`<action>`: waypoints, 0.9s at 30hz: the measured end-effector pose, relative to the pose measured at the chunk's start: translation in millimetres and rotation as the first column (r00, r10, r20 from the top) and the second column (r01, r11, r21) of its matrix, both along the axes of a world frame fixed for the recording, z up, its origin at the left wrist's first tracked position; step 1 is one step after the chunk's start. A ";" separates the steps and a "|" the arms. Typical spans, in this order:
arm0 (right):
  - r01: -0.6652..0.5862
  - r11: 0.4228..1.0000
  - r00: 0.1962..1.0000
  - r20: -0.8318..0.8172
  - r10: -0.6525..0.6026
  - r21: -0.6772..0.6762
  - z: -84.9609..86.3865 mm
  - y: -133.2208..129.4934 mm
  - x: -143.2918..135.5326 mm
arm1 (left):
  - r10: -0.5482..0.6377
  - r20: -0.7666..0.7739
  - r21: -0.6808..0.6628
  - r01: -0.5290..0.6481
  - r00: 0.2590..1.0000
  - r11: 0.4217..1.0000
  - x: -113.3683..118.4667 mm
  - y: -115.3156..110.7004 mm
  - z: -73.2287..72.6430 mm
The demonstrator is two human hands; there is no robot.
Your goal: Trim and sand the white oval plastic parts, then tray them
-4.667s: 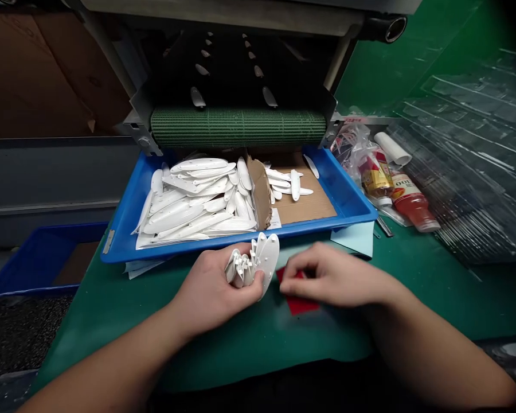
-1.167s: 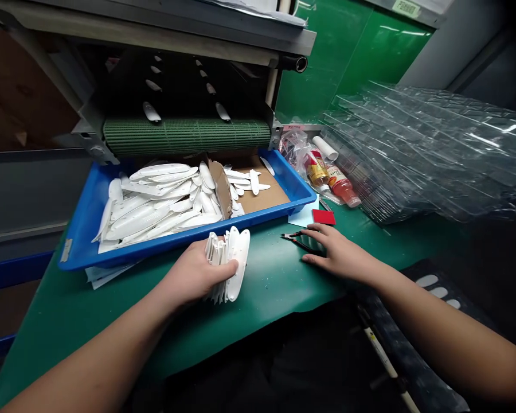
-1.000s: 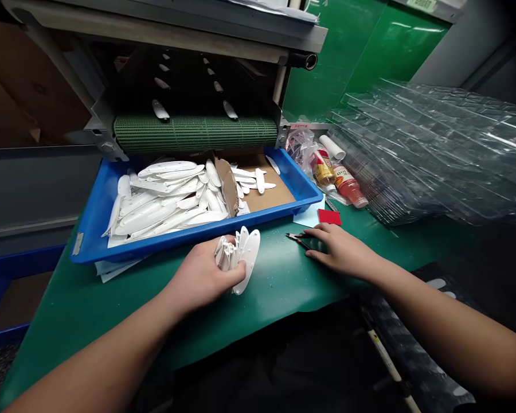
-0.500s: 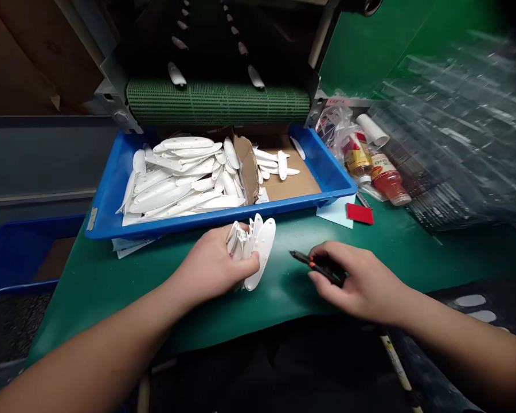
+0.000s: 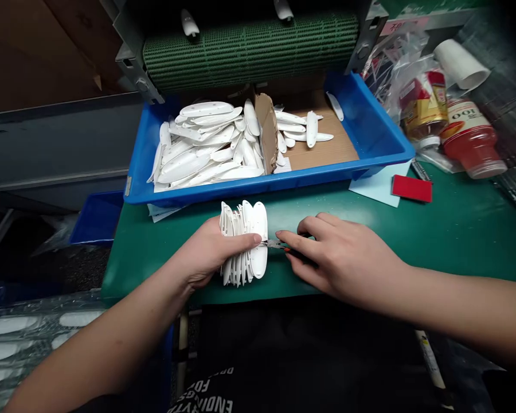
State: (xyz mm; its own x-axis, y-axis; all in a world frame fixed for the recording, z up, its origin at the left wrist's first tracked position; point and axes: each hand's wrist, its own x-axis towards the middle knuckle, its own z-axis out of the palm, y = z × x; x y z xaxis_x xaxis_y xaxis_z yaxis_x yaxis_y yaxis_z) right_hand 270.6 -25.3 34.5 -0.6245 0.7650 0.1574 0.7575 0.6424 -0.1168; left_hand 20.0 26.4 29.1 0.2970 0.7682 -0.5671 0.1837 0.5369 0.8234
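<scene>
My left hand (image 5: 206, 250) is closed around a stack of white oval plastic parts (image 5: 237, 269), standing on edge side by side. Its thumb presses on the face of the rightmost part. In my right hand (image 5: 346, 255) is a pair of small cutting pliers (image 5: 275, 244) with dark, orange-marked handles mostly hidden by the fingers. The metal jaws reach the edge of that rightmost part near my thumb tip; whether they grip it I cannot make out. Beyond both hands, a blue tray (image 5: 266, 186) holds many more loose white parts (image 5: 215, 143).
A torn cardboard divider (image 5: 266, 129) splits the tray. Behind it, a green conveyor belt (image 5: 249, 51) carries white parts. At right lie a red pad (image 5: 411, 188), a red bottle (image 5: 473, 140) and a yellow-labelled bottle (image 5: 425, 109). Clear packaging with white parts (image 5: 12, 344) is at lower left.
My right hand has brought the pliers left, with the jaws now at the stack. The stack in my left hand has turned, showing more parts edge-on. The view has shifted downward.
</scene>
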 end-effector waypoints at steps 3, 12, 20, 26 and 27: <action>-0.052 0.998 0.997 0.046 0.054 -0.033 -1.5 5.1 -12.4 | 0.018 -0.045 0.001 -0.018 0.999 1.000 -11.6 -7.6 -1.1; -0.141 0.979 0.985 0.077 0.153 -0.150 -8.7 22.5 -40.7 | 0.083 -0.111 -0.119 -0.096 0.990 0.988 -34.9 -9.8 4.1; -0.185 0.961 0.971 0.112 0.210 -0.206 -24.9 19.0 -43.2 | 0.074 -0.247 -0.088 -0.099 0.966 0.991 -28.9 -11.2 -2.7; -0.169 0.962 0.976 0.098 0.193 -0.214 -28.2 15.7 -41.9 | 0.017 -0.425 -0.024 -0.030 0.905 0.999 -24.2 -11.7 -1.4; -0.168 0.963 0.977 0.094 0.191 -0.212 -28.0 15.4 -42.0 | -0.006 -0.454 -0.012 0.000 0.891 1.000 -23.9 -11.3 0.2</action>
